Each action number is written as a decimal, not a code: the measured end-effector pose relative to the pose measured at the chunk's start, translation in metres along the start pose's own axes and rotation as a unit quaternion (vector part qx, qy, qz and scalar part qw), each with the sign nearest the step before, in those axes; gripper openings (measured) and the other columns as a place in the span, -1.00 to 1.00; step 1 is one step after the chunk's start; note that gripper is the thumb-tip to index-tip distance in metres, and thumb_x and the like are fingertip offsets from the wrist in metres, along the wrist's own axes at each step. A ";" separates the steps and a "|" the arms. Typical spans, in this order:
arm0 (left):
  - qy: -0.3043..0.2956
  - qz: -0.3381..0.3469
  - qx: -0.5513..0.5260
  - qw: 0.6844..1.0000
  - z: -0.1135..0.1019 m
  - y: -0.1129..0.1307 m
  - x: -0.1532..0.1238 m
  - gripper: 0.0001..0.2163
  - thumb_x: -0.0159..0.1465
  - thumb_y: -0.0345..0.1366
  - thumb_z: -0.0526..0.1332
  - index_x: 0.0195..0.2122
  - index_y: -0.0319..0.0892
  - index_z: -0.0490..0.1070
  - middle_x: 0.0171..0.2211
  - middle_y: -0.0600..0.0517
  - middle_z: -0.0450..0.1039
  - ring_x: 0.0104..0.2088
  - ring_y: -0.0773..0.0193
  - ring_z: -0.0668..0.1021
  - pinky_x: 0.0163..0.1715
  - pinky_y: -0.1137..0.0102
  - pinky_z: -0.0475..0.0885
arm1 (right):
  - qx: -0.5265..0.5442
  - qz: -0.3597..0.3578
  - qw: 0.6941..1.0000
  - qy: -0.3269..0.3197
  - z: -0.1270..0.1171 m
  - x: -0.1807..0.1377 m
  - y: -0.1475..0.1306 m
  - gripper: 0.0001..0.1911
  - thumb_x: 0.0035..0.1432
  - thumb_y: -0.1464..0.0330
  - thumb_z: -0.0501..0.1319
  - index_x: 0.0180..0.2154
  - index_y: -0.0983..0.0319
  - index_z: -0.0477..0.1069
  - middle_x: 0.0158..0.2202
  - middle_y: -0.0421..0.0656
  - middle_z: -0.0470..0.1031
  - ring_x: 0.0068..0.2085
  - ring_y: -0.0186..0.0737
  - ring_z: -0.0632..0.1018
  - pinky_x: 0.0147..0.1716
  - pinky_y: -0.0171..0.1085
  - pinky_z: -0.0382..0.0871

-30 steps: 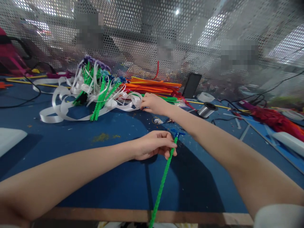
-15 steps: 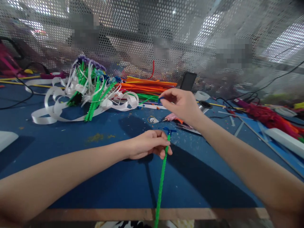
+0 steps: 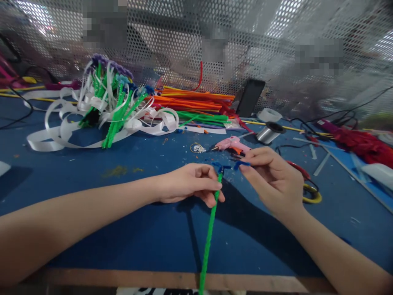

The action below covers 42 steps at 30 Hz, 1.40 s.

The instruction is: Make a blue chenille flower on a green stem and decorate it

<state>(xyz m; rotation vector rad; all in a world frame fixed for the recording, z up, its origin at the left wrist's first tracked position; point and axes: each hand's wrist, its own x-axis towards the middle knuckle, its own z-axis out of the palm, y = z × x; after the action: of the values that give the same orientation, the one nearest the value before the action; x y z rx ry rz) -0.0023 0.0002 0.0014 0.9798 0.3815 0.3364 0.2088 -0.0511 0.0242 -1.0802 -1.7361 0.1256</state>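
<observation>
My left hand point(image 3: 196, 184) pinches a green pipe-cleaner stem point(image 3: 210, 229) near its top; the stem hangs down past the table's front edge. At its upper end sits a small dark-blue fuzzy piece point(image 3: 221, 167). Just right of that, my right hand point(image 3: 273, 180) grips a short bent blue pipe cleaner point(image 3: 241, 164) between thumb and fingers. A small gap shows between the two blue pieces. Behind the right hand lie a pink glue gun point(image 3: 230, 143) and scissors with a red and yellow handle point(image 3: 313, 194), partly hidden.
Finished pipe-cleaner flowers point(image 3: 115, 102) with white ribbon point(image 3: 58, 141) lie at the back left. Beside them are orange pipe cleaners point(image 3: 190, 100) and green ones point(image 3: 202, 117). A phone point(image 3: 250, 98), a wire spool point(image 3: 270, 133) and white beads point(image 3: 198, 148) are farther back.
My right hand has moved down and to the right with the blue pipe cleaner, uncovering the glue gun. The left hand still holds the green stem in nearly the same place.
</observation>
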 end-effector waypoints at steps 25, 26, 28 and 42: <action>0.002 -0.014 0.020 1.000 0.000 -0.001 0.002 -0.65 0.13 -0.16 0.48 -0.40 -0.22 0.33 -0.42 0.03 0.60 -0.52 0.45 0.59 -0.33 0.44 0.53 | -0.136 -0.077 0.987 -0.034 -0.003 -0.006 -0.001 -0.90 0.13 0.36 0.37 -0.30 0.01 0.56 -0.27 -0.16 0.50 -0.19 -0.07 0.55 -0.16 0.02 0.44; 0.002 -0.014 0.021 1.000 0.000 -0.001 0.002 -0.65 0.13 -0.16 0.48 -0.40 -0.23 0.33 -0.42 0.03 0.60 -0.52 0.44 0.59 -0.33 0.44 0.53 | -0.138 -0.080 0.987 -0.036 -0.003 -0.006 -0.001 -0.90 0.13 0.37 0.37 -0.30 0.01 0.56 -0.26 -0.16 0.50 -0.19 -0.07 0.55 -0.16 0.02 0.44; 0.003 -0.014 0.024 1.000 0.000 0.000 0.002 -0.64 0.12 -0.14 0.49 -0.41 -0.23 0.33 -0.42 0.03 0.60 -0.53 0.44 0.58 -0.34 0.43 0.53 | -0.143 -0.087 0.985 -0.040 -0.003 -0.006 -0.001 -0.89 0.14 0.38 0.37 -0.29 0.02 0.55 -0.26 -0.16 0.50 -0.18 -0.08 0.54 -0.15 0.01 0.43; -0.010 -0.007 0.020 1.000 -0.001 -0.001 0.002 -0.66 0.15 -0.17 0.47 -0.41 -0.24 0.34 -0.45 0.06 0.58 -0.54 0.46 0.58 -0.36 0.47 0.54 | -0.149 -0.127 0.980 -0.046 -0.001 -0.003 0.001 -0.82 0.09 0.48 0.40 -0.27 0.10 0.54 -0.27 -0.14 0.48 -0.22 -0.11 0.53 -0.16 -0.02 0.40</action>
<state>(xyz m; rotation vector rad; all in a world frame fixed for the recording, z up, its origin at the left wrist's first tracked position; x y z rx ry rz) -0.0004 0.0014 -0.0001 1.0189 0.3780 0.3080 0.2109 -0.0530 0.0218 -1.0646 -2.0047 -0.2563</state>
